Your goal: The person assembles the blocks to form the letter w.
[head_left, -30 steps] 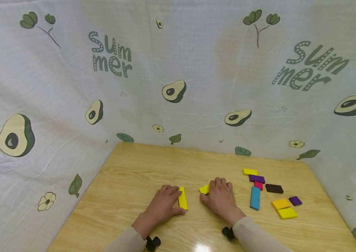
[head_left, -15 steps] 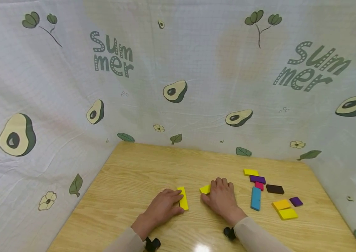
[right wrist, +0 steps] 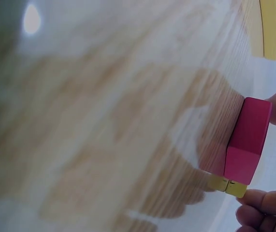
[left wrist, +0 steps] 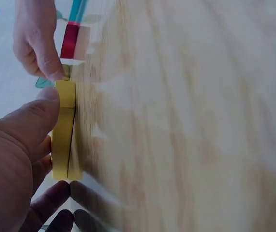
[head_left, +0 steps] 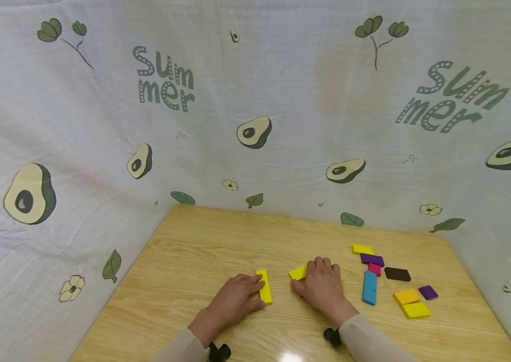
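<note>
Well to the left of the blue block [head_left: 369, 287], the long yellow block [head_left: 264, 287] lay at your left hand [head_left: 235, 297], which pinched it lightly, thumb at its near end and fingertips along its left side. Closer on the blue block's left, your right hand [head_left: 323, 286] gripped a crimson block [right wrist: 248, 135] with an angled yellow block [head_left: 298, 273], thumb against the former and fingers against the latter. That hand stood between the long yellow block and the blue block. Past the blue block's far end sat a small pink block [head_left: 374, 269], a purple block [head_left: 372, 259] and a flat yellow block [head_left: 362, 249]; to its right, a dark brown block [head_left: 398, 274], an orange block [head_left: 406, 296] and a small purple block [head_left: 428, 292]. Your right hand hid the crimson block from the head view; both wrist views showed it.
</note>
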The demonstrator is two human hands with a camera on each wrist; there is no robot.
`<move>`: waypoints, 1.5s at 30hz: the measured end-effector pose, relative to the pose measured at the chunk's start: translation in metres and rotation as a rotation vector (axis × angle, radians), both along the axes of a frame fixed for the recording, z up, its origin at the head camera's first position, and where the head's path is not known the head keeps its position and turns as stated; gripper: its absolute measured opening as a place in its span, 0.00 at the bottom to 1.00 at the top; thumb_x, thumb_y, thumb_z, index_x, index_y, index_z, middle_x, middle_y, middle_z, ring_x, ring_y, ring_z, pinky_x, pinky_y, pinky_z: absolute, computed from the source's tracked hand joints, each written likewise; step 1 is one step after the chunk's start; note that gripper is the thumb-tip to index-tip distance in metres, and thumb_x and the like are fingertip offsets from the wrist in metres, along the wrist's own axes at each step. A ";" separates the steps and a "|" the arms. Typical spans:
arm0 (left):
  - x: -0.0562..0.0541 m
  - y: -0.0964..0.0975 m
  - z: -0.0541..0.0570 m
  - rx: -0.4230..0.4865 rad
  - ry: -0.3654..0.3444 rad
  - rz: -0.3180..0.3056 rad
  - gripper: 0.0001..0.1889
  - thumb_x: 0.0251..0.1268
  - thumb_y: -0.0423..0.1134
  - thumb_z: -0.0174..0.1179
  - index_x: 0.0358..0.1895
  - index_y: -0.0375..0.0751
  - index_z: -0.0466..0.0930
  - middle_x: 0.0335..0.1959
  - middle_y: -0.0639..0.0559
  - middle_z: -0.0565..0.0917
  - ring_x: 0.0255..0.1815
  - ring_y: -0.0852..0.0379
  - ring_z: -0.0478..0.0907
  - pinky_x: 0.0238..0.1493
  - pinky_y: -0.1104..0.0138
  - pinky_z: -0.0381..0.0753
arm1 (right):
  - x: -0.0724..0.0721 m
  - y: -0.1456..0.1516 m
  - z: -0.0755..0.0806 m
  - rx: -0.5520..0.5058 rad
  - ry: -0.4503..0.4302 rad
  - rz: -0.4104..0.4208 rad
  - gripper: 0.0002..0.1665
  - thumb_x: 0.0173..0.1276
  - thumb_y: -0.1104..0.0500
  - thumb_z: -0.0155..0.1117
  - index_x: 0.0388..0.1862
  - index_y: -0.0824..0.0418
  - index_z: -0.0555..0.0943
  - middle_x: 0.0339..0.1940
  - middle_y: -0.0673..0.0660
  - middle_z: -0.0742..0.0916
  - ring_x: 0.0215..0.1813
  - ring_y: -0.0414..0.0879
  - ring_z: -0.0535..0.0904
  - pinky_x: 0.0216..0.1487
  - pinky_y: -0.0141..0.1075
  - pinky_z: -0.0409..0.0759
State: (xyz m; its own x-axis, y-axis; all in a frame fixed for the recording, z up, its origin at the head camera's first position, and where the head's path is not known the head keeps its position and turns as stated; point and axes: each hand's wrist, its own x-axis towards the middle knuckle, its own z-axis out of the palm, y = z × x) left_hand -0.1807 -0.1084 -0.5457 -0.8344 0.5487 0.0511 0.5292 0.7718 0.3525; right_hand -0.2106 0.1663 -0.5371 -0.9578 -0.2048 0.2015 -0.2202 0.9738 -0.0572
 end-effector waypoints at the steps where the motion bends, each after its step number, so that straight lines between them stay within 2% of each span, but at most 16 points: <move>1: 0.000 0.000 0.000 0.000 0.000 -0.001 0.30 0.78 0.61 0.58 0.75 0.50 0.77 0.77 0.55 0.75 0.73 0.49 0.75 0.72 0.49 0.75 | 0.000 0.000 0.000 0.000 -0.002 0.000 0.39 0.65 0.30 0.69 0.40 0.67 0.81 0.34 0.60 0.78 0.41 0.57 0.71 0.44 0.51 0.69; 8: 0.000 0.000 -0.001 -0.009 0.007 -0.010 0.30 0.79 0.60 0.57 0.75 0.50 0.77 0.78 0.54 0.74 0.74 0.49 0.74 0.72 0.50 0.75 | 0.000 -0.001 0.000 0.000 -0.002 0.006 0.37 0.65 0.32 0.70 0.40 0.67 0.80 0.33 0.60 0.77 0.41 0.57 0.70 0.44 0.51 0.69; 14: 0.001 -0.002 -0.001 0.006 0.028 -0.018 0.30 0.78 0.60 0.58 0.74 0.49 0.78 0.77 0.54 0.75 0.72 0.50 0.76 0.71 0.49 0.76 | -0.002 0.000 0.001 -0.018 0.043 0.026 0.33 0.64 0.37 0.72 0.41 0.68 0.81 0.35 0.60 0.79 0.41 0.57 0.71 0.45 0.52 0.70; 19: 0.000 -0.004 -0.001 0.011 0.021 -0.014 0.30 0.78 0.60 0.58 0.74 0.50 0.77 0.77 0.54 0.75 0.72 0.51 0.76 0.71 0.50 0.76 | -0.007 -0.002 0.006 -0.062 0.084 0.079 0.31 0.63 0.42 0.76 0.48 0.68 0.82 0.42 0.62 0.82 0.45 0.59 0.73 0.47 0.53 0.71; 23: -0.001 -0.004 -0.002 0.005 0.003 -0.003 0.30 0.78 0.61 0.57 0.75 0.52 0.77 0.78 0.56 0.74 0.73 0.52 0.75 0.72 0.52 0.75 | -0.015 -0.004 0.011 -0.073 0.104 0.149 0.34 0.63 0.42 0.78 0.53 0.69 0.83 0.47 0.63 0.84 0.48 0.60 0.74 0.48 0.53 0.72; 29: -0.002 -0.003 -0.003 0.003 0.005 -0.007 0.30 0.78 0.61 0.57 0.75 0.53 0.76 0.78 0.57 0.74 0.73 0.53 0.75 0.72 0.51 0.75 | -0.031 -0.012 0.016 -0.058 0.086 0.259 0.36 0.63 0.41 0.78 0.57 0.67 0.81 0.51 0.61 0.83 0.52 0.59 0.74 0.51 0.52 0.72; 35: -0.002 -0.002 -0.002 -0.003 -0.008 0.001 0.30 0.78 0.62 0.57 0.75 0.54 0.76 0.78 0.58 0.74 0.73 0.53 0.75 0.73 0.52 0.75 | -0.043 -0.025 0.023 -0.099 0.078 0.349 0.37 0.61 0.43 0.78 0.61 0.63 0.81 0.52 0.61 0.84 0.55 0.59 0.75 0.54 0.53 0.72; 42: 0.000 -0.001 0.002 -0.017 0.000 0.001 0.29 0.78 0.61 0.58 0.75 0.53 0.77 0.77 0.57 0.75 0.73 0.52 0.76 0.73 0.52 0.75 | -0.052 -0.041 0.025 -0.117 0.012 0.408 0.37 0.62 0.46 0.77 0.62 0.67 0.79 0.54 0.62 0.84 0.58 0.59 0.74 0.65 0.56 0.73; 45: 0.000 -0.001 0.002 -0.013 0.008 -0.003 0.29 0.78 0.60 0.58 0.74 0.53 0.78 0.77 0.56 0.75 0.72 0.52 0.76 0.72 0.52 0.75 | -0.056 -0.046 0.023 -0.113 -0.019 0.426 0.36 0.62 0.48 0.77 0.62 0.68 0.79 0.55 0.62 0.84 0.59 0.59 0.74 0.66 0.55 0.73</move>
State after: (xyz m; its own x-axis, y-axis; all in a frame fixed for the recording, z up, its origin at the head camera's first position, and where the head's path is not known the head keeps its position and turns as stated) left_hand -0.1806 -0.1099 -0.5440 -0.8325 0.5516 0.0508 0.5341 0.7749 0.3380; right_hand -0.2670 0.1199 -0.5139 -0.7963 -0.5601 0.2284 -0.5987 0.7836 -0.1657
